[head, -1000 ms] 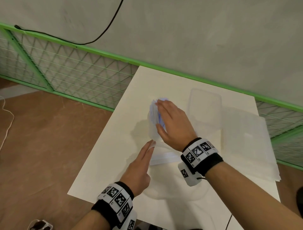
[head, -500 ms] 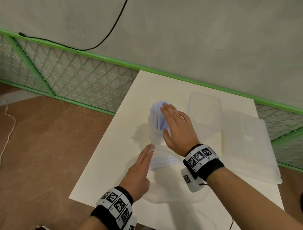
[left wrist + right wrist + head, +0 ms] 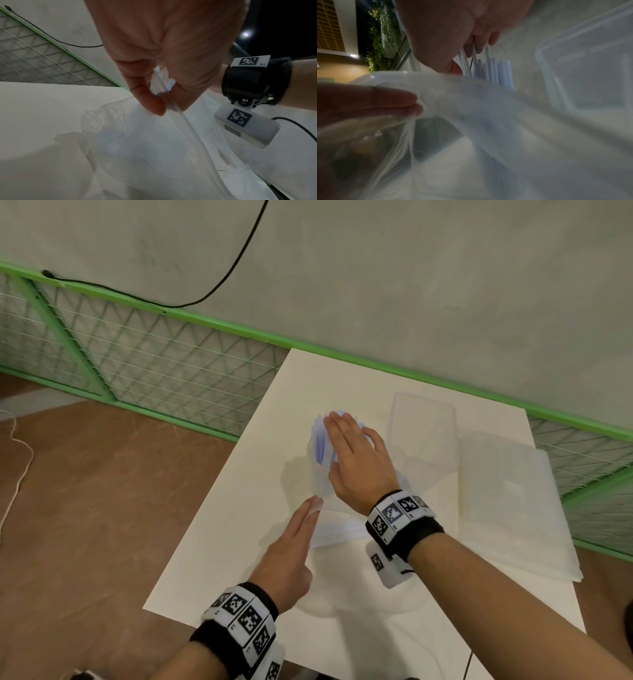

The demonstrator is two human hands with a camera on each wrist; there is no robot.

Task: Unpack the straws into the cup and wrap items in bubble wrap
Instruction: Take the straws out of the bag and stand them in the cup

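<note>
White table [image 3: 219, 542]: landmark for all entries. Cup [image 3: 320, 474], clear plastic, stands upright near the table's middle, toward its left edge. Straws [image 3: 320, 440], pale blue and white, stand bunched in the cup, tops fanned above the rim; the right wrist view shows them upright [image 3: 496, 73]. Right hand [image 3: 356, 460]: above the cup, fingers straight and close together, laid flat against the straw tops; it curls round nothing. Left hand [image 3: 291, 553]: nearer the table's front edge than the cup, fingers extended in the head view; the left wrist view shows thumb and fingertips [image 3: 150, 102] pinching a folded edge of the clear plastic bag [image 3: 163, 148]. The bag lies crumpled on the table between the two wrists, just in front of the cup. Clear plastic box [image 3: 423, 433]: on the table, right of the cup, toward the back edge. Bubble wrap sheet [image 3: 513, 501]: flat at the table's right side, overhanging the edge.
</note>
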